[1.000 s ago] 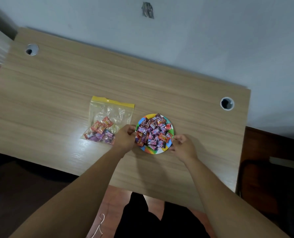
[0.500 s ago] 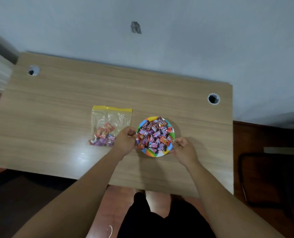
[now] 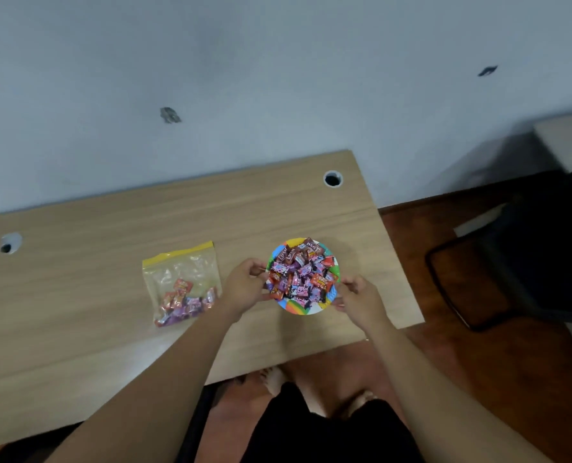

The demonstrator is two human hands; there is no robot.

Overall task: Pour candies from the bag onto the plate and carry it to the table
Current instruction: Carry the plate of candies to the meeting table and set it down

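Observation:
A small rainbow-coloured plate (image 3: 297, 308) heaped with wrapped candies (image 3: 300, 275) is over the right part of the wooden desk (image 3: 94, 295). My left hand (image 3: 244, 287) pinches the plate's left rim and my right hand (image 3: 358, 297) pinches its right rim. I cannot tell whether the plate rests on the desk or is just above it. To the left lies a clear zip bag (image 3: 183, 282) with a yellow strip, flat on the desk, with several candies left in its lower end.
The desk stands against a pale wall and has a cable hole at the left (image 3: 10, 243) and one at the right (image 3: 332, 179). A dark chair (image 3: 525, 262) stands on the reddish floor to the right. My legs are below the desk's near edge.
The view has swung right, so the desk and bag sit further left in frame. Both hands keep their grip on the plate, which now sits a little further from the bag.

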